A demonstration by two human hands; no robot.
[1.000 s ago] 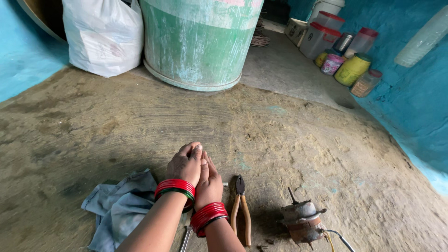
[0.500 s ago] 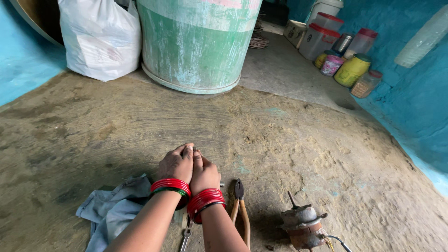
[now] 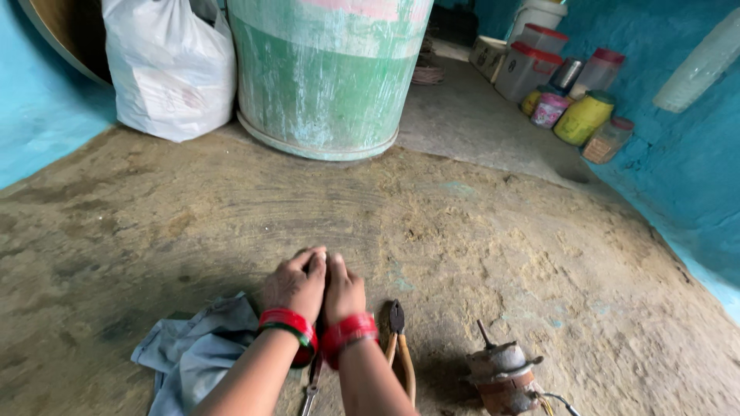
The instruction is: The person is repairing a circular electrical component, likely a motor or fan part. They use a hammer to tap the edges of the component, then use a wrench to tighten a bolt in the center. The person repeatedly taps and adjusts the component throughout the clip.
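My left hand (image 3: 293, 283) and my right hand (image 3: 344, 291) are pressed together low over the earthen floor, fingers curled inward. Whatever lies between them is hidden, so I cannot tell if they grip anything. Both wrists carry red bangles. A pair of pliers (image 3: 399, 345) with tan handles lies on the floor just right of my right wrist. Below my wrists a thin metal tool (image 3: 311, 385) pokes out. A crumpled grey-blue cloth (image 3: 196, 353) lies to the left of my left forearm. A small rusty electric motor (image 3: 502, 376) with a shaft and wires sits at the lower right.
A large green-and-white drum (image 3: 331, 77) stands at the far middle, with a white sack (image 3: 171, 68) to its left. Several plastic jars and containers (image 3: 574, 100) line the blue wall at the upper right. Blue wall also borders the left side.
My hands have stayed joined and shifted slightly left and down in view as my head tipped; the pliers, cloth and motor lie where they were.
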